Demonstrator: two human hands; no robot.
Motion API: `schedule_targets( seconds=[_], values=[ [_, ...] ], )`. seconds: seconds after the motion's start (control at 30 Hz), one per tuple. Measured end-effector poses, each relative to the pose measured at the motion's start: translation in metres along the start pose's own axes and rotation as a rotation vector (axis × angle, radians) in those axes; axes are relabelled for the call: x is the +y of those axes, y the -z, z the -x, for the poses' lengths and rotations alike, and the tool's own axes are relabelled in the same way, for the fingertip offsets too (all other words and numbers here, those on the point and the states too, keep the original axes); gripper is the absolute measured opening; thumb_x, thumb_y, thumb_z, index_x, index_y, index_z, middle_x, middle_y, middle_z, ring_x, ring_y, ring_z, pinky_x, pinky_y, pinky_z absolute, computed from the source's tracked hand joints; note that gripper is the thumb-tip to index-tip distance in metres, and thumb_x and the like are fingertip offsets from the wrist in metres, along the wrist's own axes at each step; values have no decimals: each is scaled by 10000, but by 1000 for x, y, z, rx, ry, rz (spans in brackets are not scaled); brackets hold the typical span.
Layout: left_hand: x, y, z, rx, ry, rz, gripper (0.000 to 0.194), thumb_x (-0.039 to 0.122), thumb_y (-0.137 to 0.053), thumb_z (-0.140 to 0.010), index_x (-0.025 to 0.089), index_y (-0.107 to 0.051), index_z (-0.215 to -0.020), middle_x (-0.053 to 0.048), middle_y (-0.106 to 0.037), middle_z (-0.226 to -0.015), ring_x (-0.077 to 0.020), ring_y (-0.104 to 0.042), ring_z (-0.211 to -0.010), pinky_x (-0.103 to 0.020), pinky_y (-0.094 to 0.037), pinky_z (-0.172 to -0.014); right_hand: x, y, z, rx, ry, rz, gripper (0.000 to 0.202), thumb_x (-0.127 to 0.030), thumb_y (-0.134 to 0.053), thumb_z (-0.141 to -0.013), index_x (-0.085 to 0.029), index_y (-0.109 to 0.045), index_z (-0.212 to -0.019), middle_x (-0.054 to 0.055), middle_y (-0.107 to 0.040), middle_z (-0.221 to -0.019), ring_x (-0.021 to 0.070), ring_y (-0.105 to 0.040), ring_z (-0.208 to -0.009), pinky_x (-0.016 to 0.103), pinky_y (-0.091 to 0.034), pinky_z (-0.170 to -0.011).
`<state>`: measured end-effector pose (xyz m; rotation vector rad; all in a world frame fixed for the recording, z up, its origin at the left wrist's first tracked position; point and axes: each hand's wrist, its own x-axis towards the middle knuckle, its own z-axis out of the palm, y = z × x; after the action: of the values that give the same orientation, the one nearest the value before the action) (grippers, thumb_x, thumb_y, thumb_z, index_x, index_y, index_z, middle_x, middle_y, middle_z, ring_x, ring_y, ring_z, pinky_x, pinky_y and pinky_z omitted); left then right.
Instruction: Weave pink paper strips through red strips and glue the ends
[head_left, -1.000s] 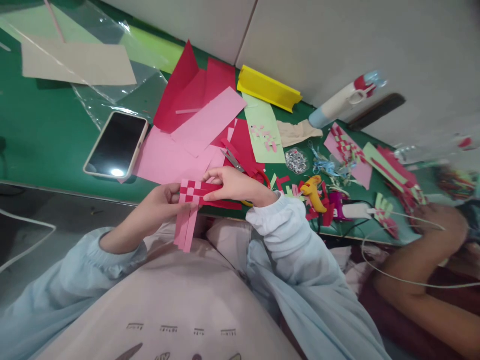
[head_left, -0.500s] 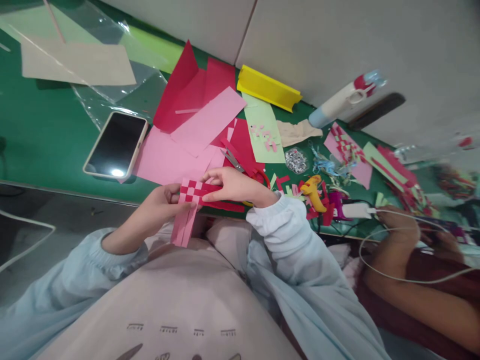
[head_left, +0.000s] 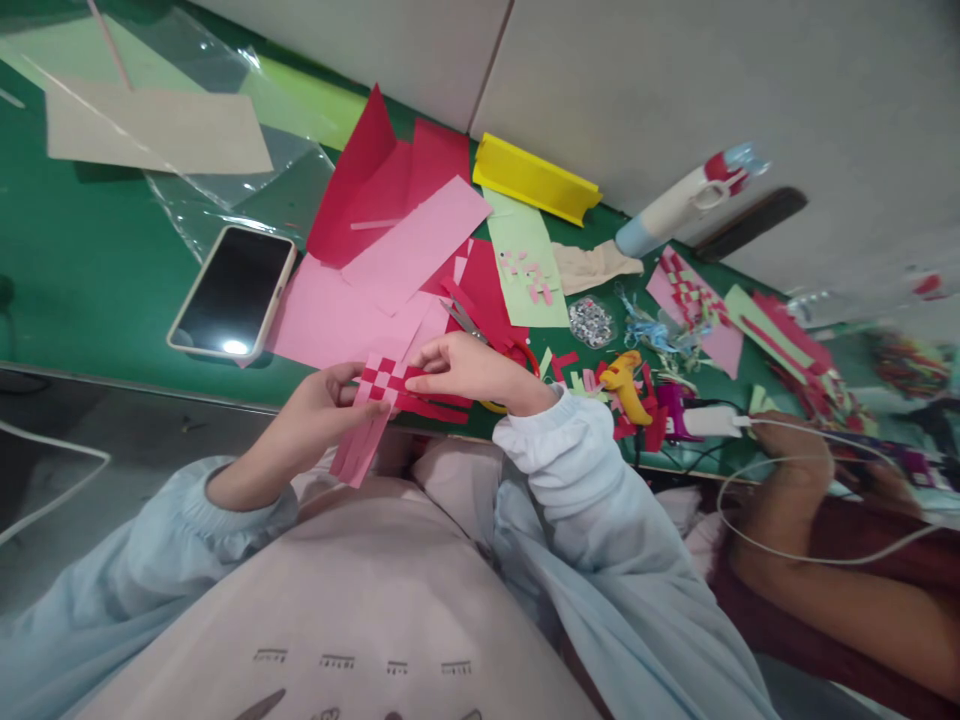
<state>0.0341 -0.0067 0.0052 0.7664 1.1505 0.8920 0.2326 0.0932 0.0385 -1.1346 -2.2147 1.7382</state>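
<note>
A checkered weave of red and pink paper strips (head_left: pixel 384 378) is held between both hands at the table's front edge. My left hand (head_left: pixel 322 405) pinches its left side, thumb on top, while the loose pink strips hang down toward my lap. At the right side, my right hand (head_left: pixel 469 370) grips the red strips with thumb and fingers; their loose ends stick out below that hand. Scissors (head_left: pixel 466 320) with red and yellow handles lie just behind my right hand, which partly hides them.
Pink paper sheets (head_left: pixel 341 315) and a phone (head_left: pixel 234 290) lie behind and left of the weave. To the right are a yellow glue gun (head_left: pixel 627 385), paper scraps and a bottle (head_left: pixel 686 200). Another person's arm (head_left: pixel 787 510) and a white cable are at far right.
The weave has tilted slightly, its hanging pink strips swinging a little left and up. My right thumb and fingers have shifted slightly along the red strips.
</note>
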Motion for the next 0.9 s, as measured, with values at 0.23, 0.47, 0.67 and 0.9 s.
schedule_targets(
  seconds=[0.23, 0.47, 0.67, 0.9],
  values=[
    [-3, -4, -1, 56, -20, -2, 546, 351, -853, -679, 158, -612, -1130, -30, -754, -775, -156, -706, -658, -207, -533, -571, 1, 1, -2, -20, 17, 82, 188, -305, -659, -798, -119, -682, -772, 4, -673, -712, 119, -588, -684, 247, -403, -650],
    [-6, -3, -1, 153, -48, -60, 694, 392, -861, -663, 176, -563, -1251, -14, -740, -733, -175, -710, -650, -211, -523, -541, -15, 0, 6, -66, -93, 149, 315, -423, -712, -770, -112, -695, -725, -16, -588, -609, 85, -444, -562, 247, -294, -550],
    [-2, 0, 1, 103, -26, -61, 370, 418, -822, -708, 175, -714, -966, -11, -715, -745, -103, -629, -607, -169, -471, -533, -20, 4, 10, -68, -158, 185, 361, -427, -734, -755, -140, -566, -615, -43, -517, -549, 69, -375, -529, 256, -202, -518],
    [-14, 11, 0, 180, -34, -65, 270, 394, -837, -676, 182, -717, -791, 35, -601, -612, -70, -481, -508, -169, -380, -467, -18, 6, 9, -84, -168, 211, 452, -460, -736, -737, -169, -441, -557, -79, -418, -492, 50, -291, -503, 263, -163, -510]
  ],
)
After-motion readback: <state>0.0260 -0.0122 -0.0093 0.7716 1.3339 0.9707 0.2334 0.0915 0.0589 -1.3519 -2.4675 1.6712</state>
